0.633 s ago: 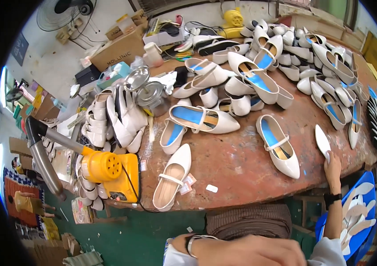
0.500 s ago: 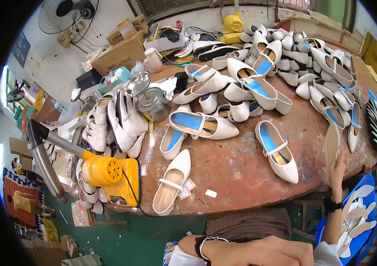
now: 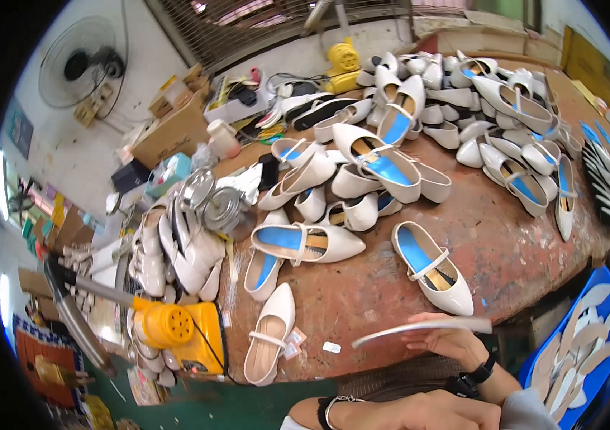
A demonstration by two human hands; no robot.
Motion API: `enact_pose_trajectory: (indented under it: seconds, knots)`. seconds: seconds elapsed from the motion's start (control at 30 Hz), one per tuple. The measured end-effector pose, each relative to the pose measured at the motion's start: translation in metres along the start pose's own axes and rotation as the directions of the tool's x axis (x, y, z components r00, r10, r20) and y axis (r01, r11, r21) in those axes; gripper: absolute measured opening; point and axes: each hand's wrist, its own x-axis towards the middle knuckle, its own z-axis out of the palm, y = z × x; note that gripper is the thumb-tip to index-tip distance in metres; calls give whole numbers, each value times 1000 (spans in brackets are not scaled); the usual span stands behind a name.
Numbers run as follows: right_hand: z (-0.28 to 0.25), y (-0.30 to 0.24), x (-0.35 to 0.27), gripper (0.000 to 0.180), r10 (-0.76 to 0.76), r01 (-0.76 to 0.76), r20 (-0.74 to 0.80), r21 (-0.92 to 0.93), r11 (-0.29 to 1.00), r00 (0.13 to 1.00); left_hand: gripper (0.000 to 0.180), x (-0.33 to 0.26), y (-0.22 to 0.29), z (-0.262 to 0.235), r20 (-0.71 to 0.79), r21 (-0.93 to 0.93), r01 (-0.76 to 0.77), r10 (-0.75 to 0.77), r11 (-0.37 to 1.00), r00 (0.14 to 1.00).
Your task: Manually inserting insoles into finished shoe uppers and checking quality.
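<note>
My right hand (image 3: 452,340), with a black watch on the wrist, pinches a thin pale insole (image 3: 423,327), seen nearly edge-on above the table's near edge. Just beyond it lies a white strapped flat shoe (image 3: 434,269) with a blue patch inside. My left hand (image 3: 430,414), behind a bracelet, crosses the bottom of the view with its back up; its fingers are hidden. Left of my hands rests another white shoe (image 3: 270,335) with a beige insole, beside small paper tags (image 3: 293,344). A blue bin (image 3: 576,351) at the right holds several loose insoles.
White shoes (image 3: 495,107) are heaped across the far side of the table (image 3: 362,297). A yellow heat blower (image 3: 176,326) with a bent metal pipe stands at the left edge. Near it are a metal pot (image 3: 226,211) and more shoes. Dark and white soles (image 3: 606,183) lie at right.
My right hand has come from the table's right side toward the middle, bringing the insole, now turned sideways. My left hand stays low. The view has shifted slightly.
</note>
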Motion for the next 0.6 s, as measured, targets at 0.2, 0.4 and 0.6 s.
enact_pose_trajectory:
  seconds: [0.2, 0.4, 0.6]
  knots:
    - [-31, -29, 24, 18, -111, 63, -302, -163, 985, 947, 16, 7, 1, -20, 43, 10, 64, -64, 998, 997]
    - [-50, -111, 23, 26, -497, 432, -477, -247, 868, 725, 20, 10, 4, -78, -521, 755, 483, -43, 444, 853]
    - [-34, -81, 7, 27, -428, 314, -501, -298, 901, 752, 36, 2, -17, -206, -548, 763, 597, 242, -247, 801]
